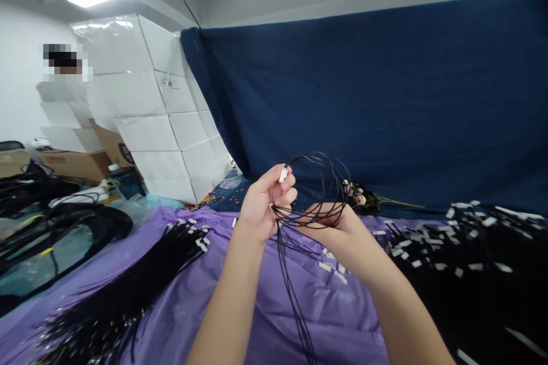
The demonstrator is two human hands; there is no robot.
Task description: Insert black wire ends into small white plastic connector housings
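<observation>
Several thin black cables (290, 291) with white ends hang from my left hand (269, 199). Its fingers are closed around them, and a white connector (283, 173) sticks out between thumb and forefinger. From there the cables arch over to the right in a loop. My right hand (323, 215) is at the lower right of that loop, its fingers closed and partly hidden behind the cables. White cable ends (334, 271) dangle below my right hand, above the purple cloth (325, 319).
A bundle of black cables (141, 279) with white ends lies at left, a larger pile (449, 245) at right. White boxes (158, 108) are stacked behind, left of a dark blue curtain (363, 97). Artificial flowers (359, 197) lie near the curtain. A person (64, 63) is at far left.
</observation>
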